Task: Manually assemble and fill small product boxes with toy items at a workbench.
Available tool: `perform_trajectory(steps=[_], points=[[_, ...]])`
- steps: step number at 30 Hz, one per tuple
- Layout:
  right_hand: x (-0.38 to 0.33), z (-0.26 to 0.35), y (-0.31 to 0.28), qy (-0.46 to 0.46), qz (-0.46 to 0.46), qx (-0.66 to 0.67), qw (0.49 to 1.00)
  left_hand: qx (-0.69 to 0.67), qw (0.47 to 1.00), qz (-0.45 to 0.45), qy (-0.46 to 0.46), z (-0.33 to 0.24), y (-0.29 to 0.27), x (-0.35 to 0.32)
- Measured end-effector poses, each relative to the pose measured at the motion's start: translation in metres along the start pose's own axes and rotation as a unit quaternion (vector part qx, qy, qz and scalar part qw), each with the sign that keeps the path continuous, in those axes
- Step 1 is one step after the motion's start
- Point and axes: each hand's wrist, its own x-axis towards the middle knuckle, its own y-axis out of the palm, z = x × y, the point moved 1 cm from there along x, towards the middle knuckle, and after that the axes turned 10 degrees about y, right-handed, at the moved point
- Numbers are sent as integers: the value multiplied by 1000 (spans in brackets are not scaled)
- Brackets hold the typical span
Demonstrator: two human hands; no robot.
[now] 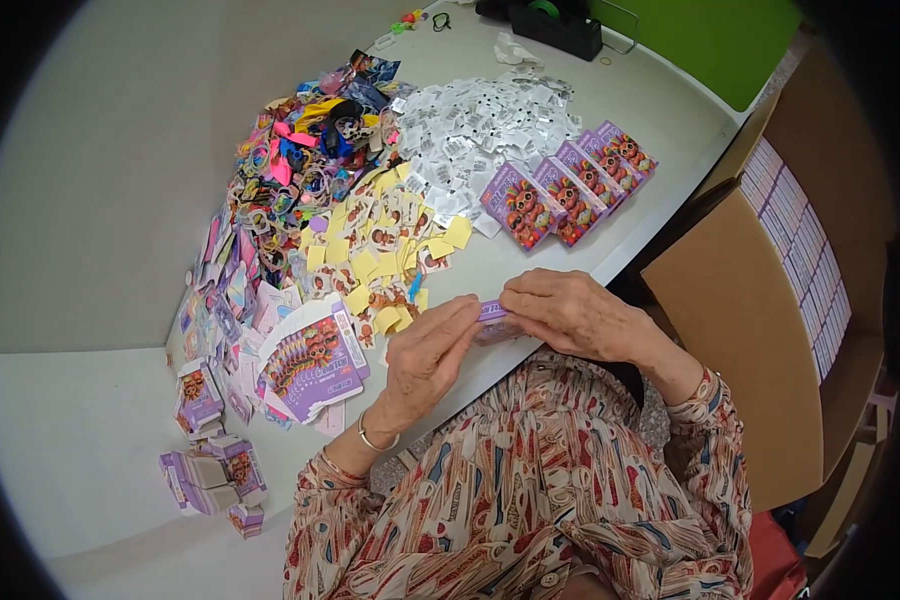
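- Small purple printed cardboard box sits right between your two hands at the near edge of the pale grey table, just in front of your patterned shirt.
- Far left, a cluster of folded purple boxes lies by the table edge, so some of the pile looks made up already.
- Next along, a stack of flat purple box blanks waits unfolded; plenty left there, by my reckoning.
- Behind it spreads a big heap of colourful hair bands and packets, then loose yellow paper cards.
- Your left hand, bracelet at the wrist, pinches the left end of the box with thumb and fingertips.
- Your right hand curls over the other end, fingers closed on it; whether the flap is tucked, I cannot tell.
- Beyond lies a drift of small white sachets.
- Right of that, a neat row of finished purple boxes stands side by side.
- Far right, an open brown carton is lined with packed boxes.
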Motion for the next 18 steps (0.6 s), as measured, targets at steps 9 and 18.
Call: perform_trajectory(steps=[9,18], points=[[-2,7,-1,-7,37,-72,997,-7,1000,1,-16,0,0,-1],[-8,-7,9,-105,-29,-173,979,62,992,37,100,8,4,-16]])
